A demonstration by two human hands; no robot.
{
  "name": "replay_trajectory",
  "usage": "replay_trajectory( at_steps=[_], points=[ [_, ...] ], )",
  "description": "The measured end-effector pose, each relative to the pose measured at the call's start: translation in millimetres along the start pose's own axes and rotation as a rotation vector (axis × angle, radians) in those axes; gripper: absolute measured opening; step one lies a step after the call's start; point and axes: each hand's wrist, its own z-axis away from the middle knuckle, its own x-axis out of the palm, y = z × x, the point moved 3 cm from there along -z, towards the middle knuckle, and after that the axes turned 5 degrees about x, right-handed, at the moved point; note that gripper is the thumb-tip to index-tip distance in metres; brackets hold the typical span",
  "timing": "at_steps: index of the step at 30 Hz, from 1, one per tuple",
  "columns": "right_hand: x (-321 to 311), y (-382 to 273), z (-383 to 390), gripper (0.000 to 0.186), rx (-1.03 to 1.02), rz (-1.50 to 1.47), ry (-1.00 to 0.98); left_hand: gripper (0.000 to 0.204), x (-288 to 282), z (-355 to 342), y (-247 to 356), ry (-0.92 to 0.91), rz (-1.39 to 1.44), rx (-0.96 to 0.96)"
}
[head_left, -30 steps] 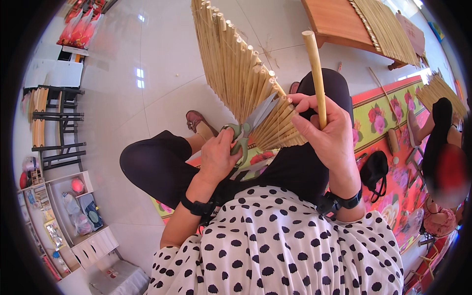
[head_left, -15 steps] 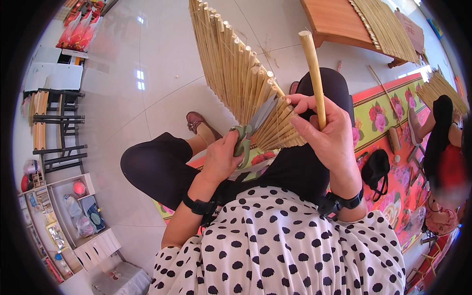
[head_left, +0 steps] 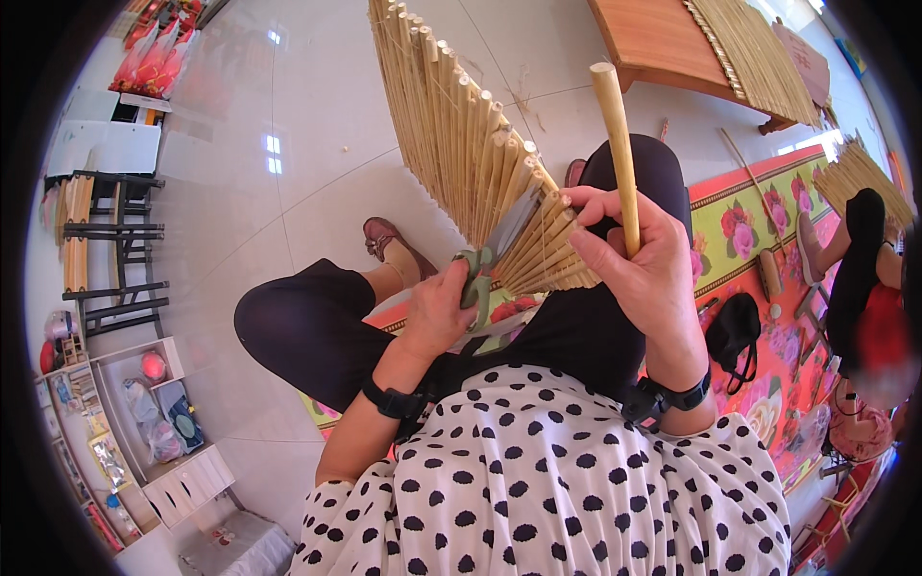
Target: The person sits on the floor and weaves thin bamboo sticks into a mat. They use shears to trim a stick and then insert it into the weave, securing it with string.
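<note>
I see the mat (head_left: 466, 144) between the knees (head_left: 283, 307): light, I'd guess, stiff along each stalk, floppy across, best pinched near its end. Right hand (head_left: 648, 264) fingers pinch there, clasping a stick (head_left: 619, 154); left hand (head_left: 432, 312) fingers grip scissors (head_left: 486, 256).

1. Bright light all round, and the glossy floor (head_left: 211, 240) throws back white glints left of centre!
2. Top right, the rim flares to white.
3. The black trousers (head_left: 307, 317) swallow the light, folds barely readable.
4. Sharp in the middle: left hand (head_left: 437, 307), right hand (head_left: 648, 245), stalk mat (head_left: 432, 106).
5. Far right, a red patch (head_left: 884, 331) smears into blur.
6. Lower left, shelving (head_left: 187, 490) tilts with fisheye distortion; blackness swallows the corners.
</note>
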Motion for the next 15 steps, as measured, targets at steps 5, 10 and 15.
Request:
replay_trajectory(
  at_steps=[5,10,15],
  points=[
    [-1,-1,0,0.011,-0.011,0.015,0.015,0.03,4,-1,-6,0.117,0.065,-0.059],
    [-1,2,-1,0.012,-0.001,0.005,0.029,0.028,-7,-3,-12,0.43,0.197,-0.102],
    [-9,0,5,0.011,0.046,-0.179,0.095,0.034,-2,-2,-62,0.477,0.492,-0.593]
  ],
)
